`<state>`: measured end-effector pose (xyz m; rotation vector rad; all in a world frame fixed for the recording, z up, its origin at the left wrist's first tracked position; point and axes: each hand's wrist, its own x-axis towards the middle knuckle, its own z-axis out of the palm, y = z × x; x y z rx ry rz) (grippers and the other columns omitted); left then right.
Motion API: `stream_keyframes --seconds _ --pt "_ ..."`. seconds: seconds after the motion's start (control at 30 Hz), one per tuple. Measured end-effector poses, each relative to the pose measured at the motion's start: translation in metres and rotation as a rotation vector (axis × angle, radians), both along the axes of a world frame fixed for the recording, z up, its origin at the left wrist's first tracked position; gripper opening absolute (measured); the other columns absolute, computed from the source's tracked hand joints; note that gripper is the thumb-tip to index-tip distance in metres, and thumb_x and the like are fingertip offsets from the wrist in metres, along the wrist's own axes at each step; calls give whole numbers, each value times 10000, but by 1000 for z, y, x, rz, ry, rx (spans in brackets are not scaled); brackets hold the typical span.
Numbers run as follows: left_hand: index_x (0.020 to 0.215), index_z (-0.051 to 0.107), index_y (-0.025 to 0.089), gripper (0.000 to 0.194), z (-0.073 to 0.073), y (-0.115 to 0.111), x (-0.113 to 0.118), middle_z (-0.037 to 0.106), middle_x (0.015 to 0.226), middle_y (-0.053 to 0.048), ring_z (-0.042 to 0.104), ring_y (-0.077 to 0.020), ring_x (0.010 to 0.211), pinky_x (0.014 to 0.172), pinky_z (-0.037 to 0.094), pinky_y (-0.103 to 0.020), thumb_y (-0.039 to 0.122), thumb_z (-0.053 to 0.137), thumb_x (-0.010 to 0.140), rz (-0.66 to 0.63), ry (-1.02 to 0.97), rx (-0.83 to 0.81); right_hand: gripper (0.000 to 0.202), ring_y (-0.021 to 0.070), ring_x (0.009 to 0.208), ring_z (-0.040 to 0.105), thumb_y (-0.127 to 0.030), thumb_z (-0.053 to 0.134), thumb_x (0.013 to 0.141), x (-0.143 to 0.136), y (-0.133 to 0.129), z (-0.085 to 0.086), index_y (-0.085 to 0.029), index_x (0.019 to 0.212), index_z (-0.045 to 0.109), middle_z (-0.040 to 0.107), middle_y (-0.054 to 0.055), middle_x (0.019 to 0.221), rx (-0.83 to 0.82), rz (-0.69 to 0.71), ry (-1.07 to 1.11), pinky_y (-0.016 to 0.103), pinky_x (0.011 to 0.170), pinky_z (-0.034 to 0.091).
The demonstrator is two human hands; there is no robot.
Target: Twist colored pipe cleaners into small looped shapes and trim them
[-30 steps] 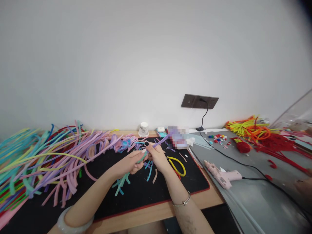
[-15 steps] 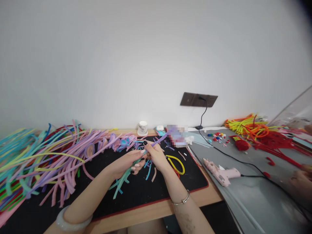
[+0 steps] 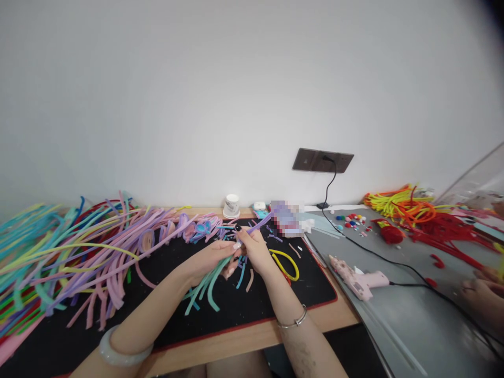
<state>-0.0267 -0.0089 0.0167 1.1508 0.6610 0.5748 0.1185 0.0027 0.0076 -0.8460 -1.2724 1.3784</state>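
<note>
My left hand [image 3: 212, 257] is closed around a bundle of teal pipe cleaners [image 3: 210, 286], whose loose ends fan down toward me. My right hand [image 3: 255, 251] meets it over the mat, with thumb and fingers pinching purple pipe cleaners [image 3: 260, 223] that point up and to the right. The two hands touch, and the spot where teal and purple meet is mostly hidden by the fingers. Short cut pieces of pipe cleaner [image 3: 250, 280] lie just below the right hand. A yellow loop [image 3: 293, 268], perhaps a scissor handle, rests right of it.
A large pile of pastel pipe cleaners [image 3: 118, 252] covers the left side of the black mat [image 3: 236, 331]. A paper cup [image 3: 232, 205] stands by the wall. On the grey table to the right lie a pink glue gun [image 3: 360, 281], its black cord and red pipe cleaners [image 3: 444, 239]; another person's hand [image 3: 482, 291] is there.
The teal ends have spread apart and one now curls to the right. My fingers have shifted slightly around the join. At the right edge, the other person's hand has come further into view.
</note>
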Motion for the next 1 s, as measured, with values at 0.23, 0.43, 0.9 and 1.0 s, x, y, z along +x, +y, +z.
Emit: stream_keyframes --seconds 0.23,0.43,0.9,1.0 --pt "705 598 126 366 -1 0 -2 576 691 -10 496 -109 636 606 379 -234 453 760 677 -30 -69 -79 406 74 315 370 -541 565 808 2 0 -6 -190 630 464 411 -77 383 -15 61 -87 190 347 250" --pt "676 605 119 363 -2 1 -2 431 550 53 296 -61 501 508 235 -212 455 741 696 -40 -6 -53 423 65 328 357 -525 544 826 2 4 -7 -186 593 447 409 -72 388 28 46 -128 191 364 237" --pt "666 592 138 342 -17 13 -3 528 529 32 466 -68 488 506 368 -185 445 738 701 205 41 35 331 110 491 450 -409 460 883 11 -5 -1 -178 659 535 442 -37 499 -34 9 -278 220 478 337" --pt "704 603 147 327 -19 18 -4 579 595 20 541 -82 565 573 439 -187 431 760 674 419 -2 29 292 151 605 530 -319 433 887 70 -39 7 -202 694 618 464 -17 528 -41 40 -303 249 546 396"
